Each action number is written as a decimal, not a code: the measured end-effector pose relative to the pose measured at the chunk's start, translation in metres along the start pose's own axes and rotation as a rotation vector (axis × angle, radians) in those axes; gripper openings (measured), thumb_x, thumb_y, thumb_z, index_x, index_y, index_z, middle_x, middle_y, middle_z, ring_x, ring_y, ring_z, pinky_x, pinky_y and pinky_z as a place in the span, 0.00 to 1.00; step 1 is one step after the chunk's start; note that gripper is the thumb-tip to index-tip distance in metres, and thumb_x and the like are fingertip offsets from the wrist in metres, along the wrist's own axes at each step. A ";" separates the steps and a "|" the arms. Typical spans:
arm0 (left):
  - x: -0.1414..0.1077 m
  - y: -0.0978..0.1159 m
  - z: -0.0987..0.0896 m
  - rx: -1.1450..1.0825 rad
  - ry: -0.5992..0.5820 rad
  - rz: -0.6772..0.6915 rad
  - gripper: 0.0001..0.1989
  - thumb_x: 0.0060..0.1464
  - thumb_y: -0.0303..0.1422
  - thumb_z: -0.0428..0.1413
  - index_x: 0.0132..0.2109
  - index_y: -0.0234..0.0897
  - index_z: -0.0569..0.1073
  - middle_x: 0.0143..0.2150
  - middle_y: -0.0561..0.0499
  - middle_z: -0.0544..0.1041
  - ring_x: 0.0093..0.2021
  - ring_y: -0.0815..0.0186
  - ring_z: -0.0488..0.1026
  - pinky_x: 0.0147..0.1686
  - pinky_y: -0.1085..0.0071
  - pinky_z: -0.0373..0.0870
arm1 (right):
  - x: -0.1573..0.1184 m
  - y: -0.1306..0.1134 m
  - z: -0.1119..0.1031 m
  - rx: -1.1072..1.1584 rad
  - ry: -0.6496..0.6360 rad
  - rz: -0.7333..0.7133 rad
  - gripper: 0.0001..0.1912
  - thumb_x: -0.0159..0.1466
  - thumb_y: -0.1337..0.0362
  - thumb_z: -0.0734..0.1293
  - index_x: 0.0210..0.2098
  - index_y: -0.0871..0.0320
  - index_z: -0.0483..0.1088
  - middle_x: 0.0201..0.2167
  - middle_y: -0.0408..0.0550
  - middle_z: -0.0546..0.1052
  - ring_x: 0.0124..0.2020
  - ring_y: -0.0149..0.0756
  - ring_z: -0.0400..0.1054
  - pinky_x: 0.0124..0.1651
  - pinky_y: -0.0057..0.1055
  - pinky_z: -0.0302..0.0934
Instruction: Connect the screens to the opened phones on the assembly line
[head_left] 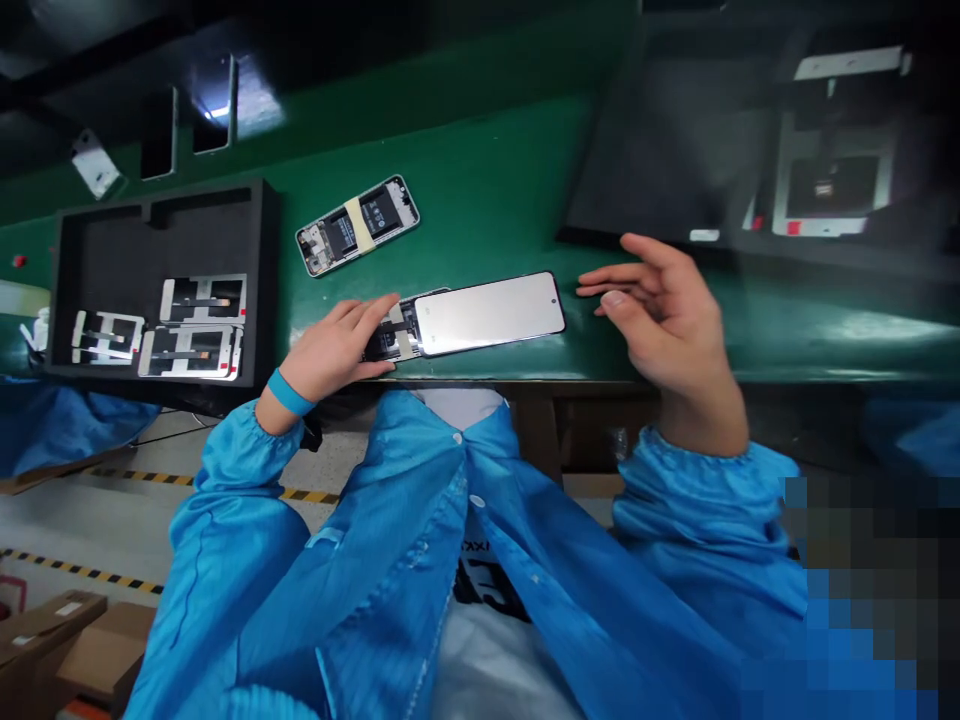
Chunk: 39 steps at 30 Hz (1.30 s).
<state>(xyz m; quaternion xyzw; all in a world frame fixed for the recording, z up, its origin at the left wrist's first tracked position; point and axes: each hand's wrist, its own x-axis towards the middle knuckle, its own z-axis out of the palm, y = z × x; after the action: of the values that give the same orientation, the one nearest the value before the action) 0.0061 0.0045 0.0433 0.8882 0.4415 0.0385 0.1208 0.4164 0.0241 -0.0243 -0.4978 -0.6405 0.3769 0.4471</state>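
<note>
My left hand (339, 345), with a blue band at the wrist, is closed around the left end of an opened phone body (391, 335) on the green bench. A screen panel (491, 313), bright side up, lies to its right and overlaps the body's right part. My right hand (660, 305) is raised just right of the panel, fingers apart and bent, holding nothing. Behind my left hand lies a second opened phone body (358, 226) with a yellowish strip across its middle.
At the left, a black foam tray (259, 260) holds several screen parts (191, 350). A dark tray (645, 150) at the back right bears another screen part (832, 180). Two dark phones stand at the back left. The bench (487, 190) ends before my blue coat.
</note>
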 end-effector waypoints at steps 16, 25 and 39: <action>0.007 -0.017 0.014 -0.160 0.068 0.019 0.43 0.55 0.34 0.66 0.74 0.32 0.63 0.66 0.34 0.75 0.63 0.44 0.73 0.65 0.47 0.71 | 0.005 0.022 0.006 -0.013 0.059 -0.067 0.30 0.68 0.47 0.73 0.67 0.46 0.70 0.51 0.57 0.82 0.48 0.48 0.79 0.51 0.48 0.75; -0.005 -0.028 0.015 -0.222 0.146 -0.045 0.48 0.53 0.46 0.73 0.74 0.40 0.62 0.66 0.36 0.65 0.68 0.43 0.66 0.70 0.46 0.66 | 0.005 0.014 0.005 -0.061 0.002 -0.034 0.32 0.69 0.45 0.72 0.67 0.51 0.69 0.53 0.55 0.81 0.52 0.43 0.78 0.57 0.43 0.74; 0.025 -0.033 -0.009 -0.249 -0.240 -0.380 0.16 0.55 0.39 0.69 0.48 0.41 0.79 0.49 0.47 0.73 0.56 0.50 0.69 0.56 0.60 0.61 | 0.011 -0.008 0.019 -0.573 -0.310 -0.398 0.43 0.69 0.40 0.70 0.75 0.53 0.62 0.73 0.61 0.67 0.76 0.63 0.60 0.76 0.63 0.58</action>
<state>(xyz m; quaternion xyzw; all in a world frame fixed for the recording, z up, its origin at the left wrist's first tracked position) -0.0057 0.0453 0.0431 0.7660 0.5747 -0.0366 0.2857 0.3949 0.0326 -0.0207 -0.4058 -0.8640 0.1592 0.2520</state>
